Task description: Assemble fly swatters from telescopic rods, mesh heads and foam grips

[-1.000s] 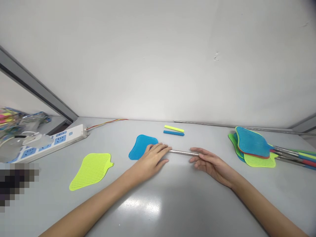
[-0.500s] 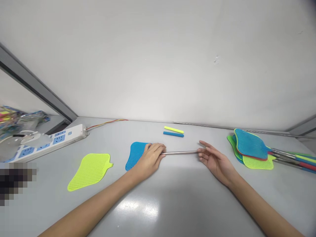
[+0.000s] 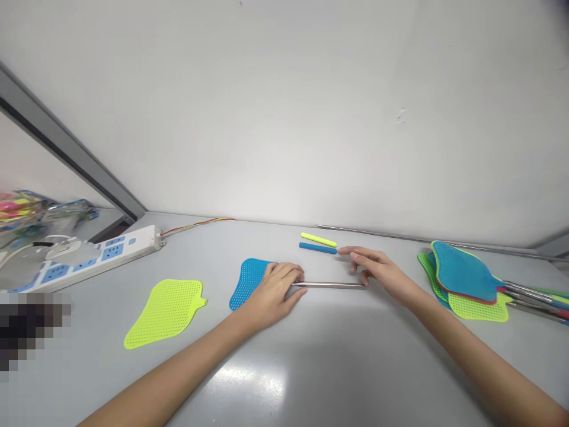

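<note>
My left hand [image 3: 276, 293] is closed over the place where a blue perforated fly swatter head [image 3: 249, 280] meets a thin metal rod [image 3: 331, 285]; the join is hidden under the fingers. The rod points right along the table. Above its far end, my right hand [image 3: 377, 270] has its fingers apart and nothing in them. Its index fingertip is at the right end of a blue handle tube [image 3: 317, 248], perhaps touching it. A yellow handle tube [image 3: 319, 240] lies just behind the blue one. Left of my left hand lies a loose yellow swatter head [image 3: 165, 313].
Several assembled fly swatters [image 3: 466, 274] are piled at the right. Long metal rods [image 3: 377, 233] lie along the wall. A white power strip [image 3: 128, 249] with plugs and a red-yellow wire [image 3: 195, 225] occupies the left. Plastic-wrapped items [image 3: 48, 213] sit beyond the frame post.
My right hand has left the rod's end and moved left and away from me to the blue handle tube. My left hand stays on the swatter. The view has shifted slightly.
</note>
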`<state>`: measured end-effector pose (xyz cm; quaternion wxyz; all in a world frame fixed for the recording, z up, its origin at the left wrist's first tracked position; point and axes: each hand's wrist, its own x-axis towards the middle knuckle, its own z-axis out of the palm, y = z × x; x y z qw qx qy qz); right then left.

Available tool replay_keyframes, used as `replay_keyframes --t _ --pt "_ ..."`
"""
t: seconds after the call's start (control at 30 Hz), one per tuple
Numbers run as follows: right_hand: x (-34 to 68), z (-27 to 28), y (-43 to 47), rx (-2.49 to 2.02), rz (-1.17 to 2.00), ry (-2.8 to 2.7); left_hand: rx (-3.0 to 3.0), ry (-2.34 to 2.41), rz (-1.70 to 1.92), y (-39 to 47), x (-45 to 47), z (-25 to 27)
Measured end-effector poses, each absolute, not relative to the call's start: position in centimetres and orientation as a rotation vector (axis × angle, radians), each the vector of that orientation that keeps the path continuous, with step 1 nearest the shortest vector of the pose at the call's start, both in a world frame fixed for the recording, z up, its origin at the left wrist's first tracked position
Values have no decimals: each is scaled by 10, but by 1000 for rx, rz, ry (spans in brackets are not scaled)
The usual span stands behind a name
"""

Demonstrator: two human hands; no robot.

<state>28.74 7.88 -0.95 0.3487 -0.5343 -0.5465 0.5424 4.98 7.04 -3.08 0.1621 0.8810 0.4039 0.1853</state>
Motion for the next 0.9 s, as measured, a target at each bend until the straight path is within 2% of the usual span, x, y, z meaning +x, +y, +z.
replay_keyframes --t 0.5,0.9 --pt "277 -26 98 -1297 1435 -1673 2489 1167 496 71 52 -30" --pt "275 -34 106 -1304 1446 -1570 2456 1184 516 71 51 -32"
